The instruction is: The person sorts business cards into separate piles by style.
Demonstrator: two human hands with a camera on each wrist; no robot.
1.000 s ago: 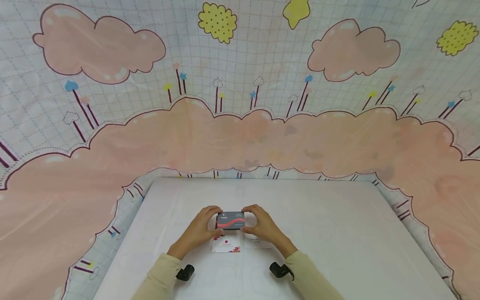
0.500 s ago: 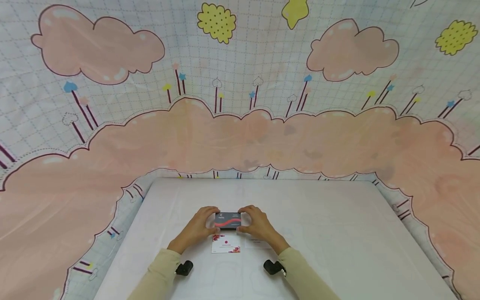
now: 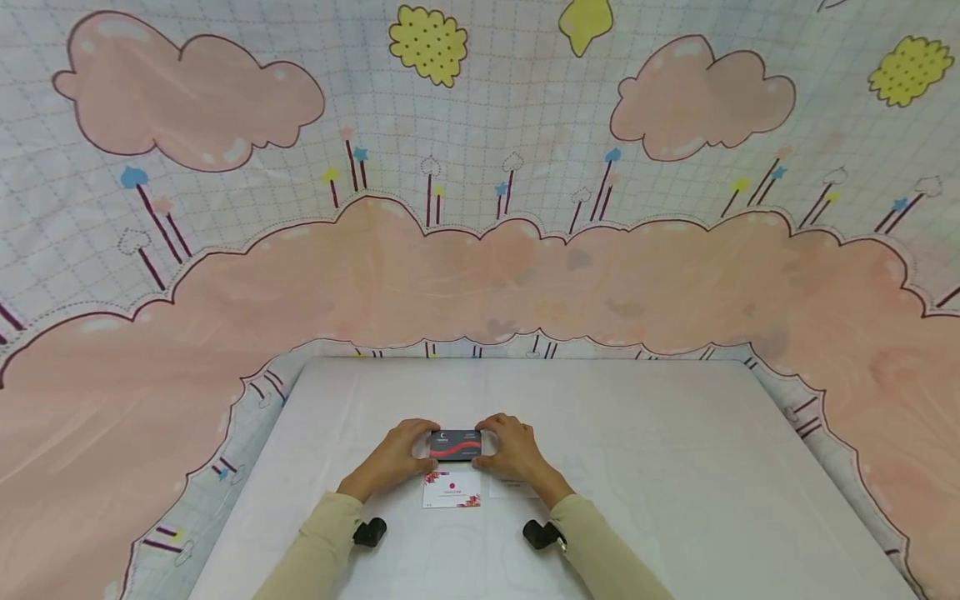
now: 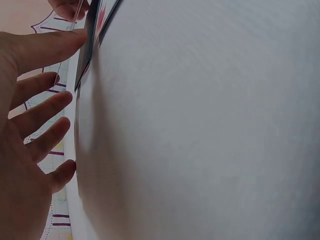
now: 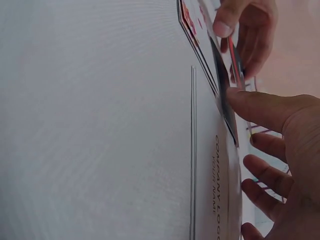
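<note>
Left hand (image 3: 393,460) and right hand (image 3: 516,454) meet ahead (fingertips pinching), forearms converging.

A staged recording set is suggested rather than a lived-in room. A white bench (image 3: 637,467) is set against a printed cartoon backdrop (image 3: 480,250), by which the whole background is filled and both sides are wrapped. On the backdrop, pink clouds (image 3: 187,100), yellow biscuit shapes (image 3: 427,43) and small stars and hearts on sticks are drawn over a pale grid. No walls, furniture or windows are seen past it. Small black cameras (image 3: 369,531) are worn at the cuffs of beige sleeves (image 3: 315,554), which fits a data-collection setup. Printed business cards (image 3: 452,490) are laid on the bench, one marked "COMPANY LOGO" in the right wrist view, as sample props would be.
</note>
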